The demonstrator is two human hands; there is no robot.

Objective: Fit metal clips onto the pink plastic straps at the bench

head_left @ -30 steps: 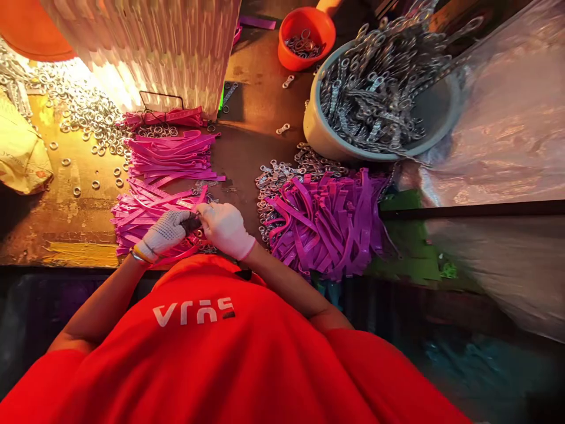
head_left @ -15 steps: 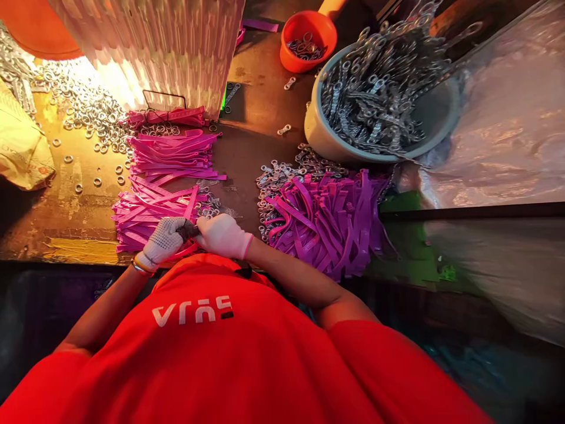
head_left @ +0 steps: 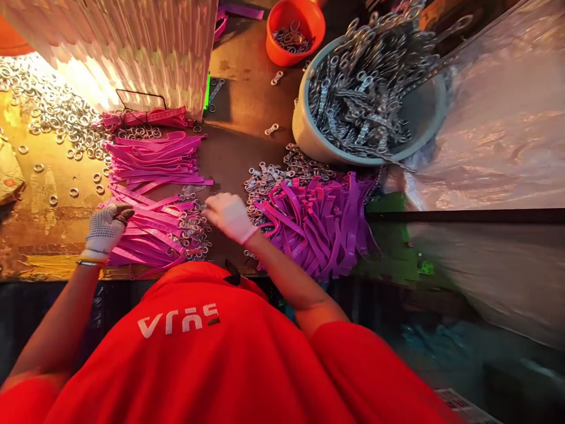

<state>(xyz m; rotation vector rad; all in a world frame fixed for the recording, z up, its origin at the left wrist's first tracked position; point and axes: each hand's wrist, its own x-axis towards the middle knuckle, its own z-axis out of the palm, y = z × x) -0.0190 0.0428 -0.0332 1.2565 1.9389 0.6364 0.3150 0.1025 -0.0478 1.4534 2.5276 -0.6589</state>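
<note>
Small assembly workshop: worn bench (head_left: 247,126), tub of metal clasps (head_left: 366,100), pink straps (head_left: 150,159)

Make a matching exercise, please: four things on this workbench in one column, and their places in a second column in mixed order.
Things:
1. orange bowl
2. grey tub
3. left hand
4. purple strap heap

Places:
A. left end of the pink strap pile
B. far edge, holding a few metal parts
C. below the tub, right of the right hand
D. heaped with metal links

Pairs: 1-B, 2-D, 3-A, 4-C

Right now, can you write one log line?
left gloved hand: on pink plastic straps | right gloved hand: at small metal rings, grip unclear
</note>
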